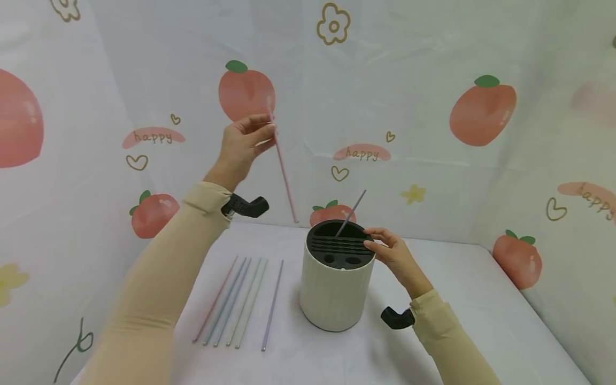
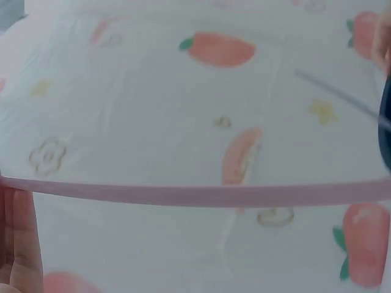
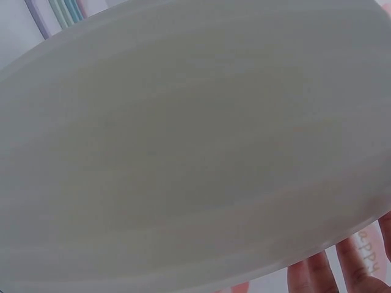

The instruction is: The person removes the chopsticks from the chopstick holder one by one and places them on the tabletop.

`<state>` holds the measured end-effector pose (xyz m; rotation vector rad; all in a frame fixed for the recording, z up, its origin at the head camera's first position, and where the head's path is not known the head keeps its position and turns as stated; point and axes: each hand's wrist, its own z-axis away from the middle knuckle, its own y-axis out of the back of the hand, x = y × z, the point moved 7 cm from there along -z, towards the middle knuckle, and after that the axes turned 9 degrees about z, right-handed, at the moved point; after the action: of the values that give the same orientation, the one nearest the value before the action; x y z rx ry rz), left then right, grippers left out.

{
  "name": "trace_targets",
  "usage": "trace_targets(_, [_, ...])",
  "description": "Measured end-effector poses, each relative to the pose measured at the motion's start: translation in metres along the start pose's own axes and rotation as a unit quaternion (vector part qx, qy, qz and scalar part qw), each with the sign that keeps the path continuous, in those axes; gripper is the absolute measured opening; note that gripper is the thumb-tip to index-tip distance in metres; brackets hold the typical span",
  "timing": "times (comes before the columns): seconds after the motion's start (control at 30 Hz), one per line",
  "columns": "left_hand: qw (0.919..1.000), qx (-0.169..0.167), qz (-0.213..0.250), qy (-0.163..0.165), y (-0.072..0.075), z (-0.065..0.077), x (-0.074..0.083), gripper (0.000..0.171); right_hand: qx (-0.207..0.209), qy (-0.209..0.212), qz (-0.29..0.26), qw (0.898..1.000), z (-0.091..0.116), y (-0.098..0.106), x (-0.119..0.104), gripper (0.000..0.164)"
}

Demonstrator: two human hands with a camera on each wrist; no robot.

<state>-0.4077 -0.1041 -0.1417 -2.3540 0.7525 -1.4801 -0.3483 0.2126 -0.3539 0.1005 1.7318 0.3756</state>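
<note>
My left hand (image 1: 245, 144) is raised in front of the backdrop and pinches a thin pink stick (image 1: 286, 172) near its top end. The stick slants down to the right, its lower end above and left of a white ribbed holder (image 1: 337, 297). In the left wrist view the pink stick (image 2: 214, 196) crosses the whole picture. The holder has a black slotted top (image 1: 337, 247), and a purple stick (image 1: 351, 213) leans in its large back opening. My right hand (image 1: 397, 256) rests its fingertips on the holder's right rim, with several fingers (image 3: 311, 271) extended in the right wrist view.
Left of the holder, several sticks lie side by side on the white-covered table: a red-pink stick (image 1: 215, 299), blue sticks (image 1: 232, 302), pale green sticks (image 1: 252, 303) and a separate purple stick (image 1: 272, 306). A peach-printed cloth backdrop (image 1: 409, 69) stands behind.
</note>
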Motion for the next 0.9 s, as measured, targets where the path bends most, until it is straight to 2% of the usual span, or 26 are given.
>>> trace_targets(0.1, [0.9991, 0.029, -0.028, 0.012, 0.036, 0.006, 0.003, 0.010, 0.004, 0.002, 0.001, 1.000, 0.001, 0.001, -0.001, 0.043])
trace_targets(0.2, [0.9948, 0.044, -0.083, 0.040, 0.075, 0.016, -0.007, 0.010, 0.004, 0.005, 0.000, 1.000, 0.001, 0.002, -0.002, 0.044])
trace_targets(0.3, [0.9864, 0.046, -0.136, 0.079, 0.113, 0.031, -0.023, 0.011, 0.005, 0.006, 0.000, 1.000, 0.002, 0.002, -0.003, 0.044])
trace_targets(0.43, [0.9711, 0.053, -0.192, 0.132, 0.163, 0.052, -0.046, 0.012, 0.006, 0.004, 0.001, 1.000, 0.001, 0.002, -0.002, 0.044])
trace_targets(0.5, [0.9594, 0.058, -0.228, 0.155, 0.187, 0.064, -0.059, 0.014, 0.004, 0.005, -0.003, 1.000, 0.001, 0.002, -0.002, 0.044])
trace_targets(0.63, [0.9336, 0.067, -0.290, 0.199, 0.227, 0.090, -0.087, 0.039, 0.002, 0.010, -0.010, 1.000, 0.001, 0.001, -0.004, 0.044])
trace_targets(0.7, [0.9203, 0.072, -0.315, 0.220, 0.243, 0.103, -0.099, 0.044, 0.001, 0.011, -0.011, 1.000, 0.001, 0.000, -0.004, 0.044])
trace_targets(0.83, [0.8978, 0.079, -0.350, 0.255, 0.266, 0.126, -0.118, 0.045, 0.001, 0.007, -0.008, 1.000, 0.002, 0.000, -0.003, 0.045])
trace_targets(0.9, [0.8913, 0.084, -0.355, 0.270, 0.274, 0.136, -0.125, 0.044, 0.002, 0.004, -0.008, 1.000, 0.002, 0.000, -0.002, 0.045])
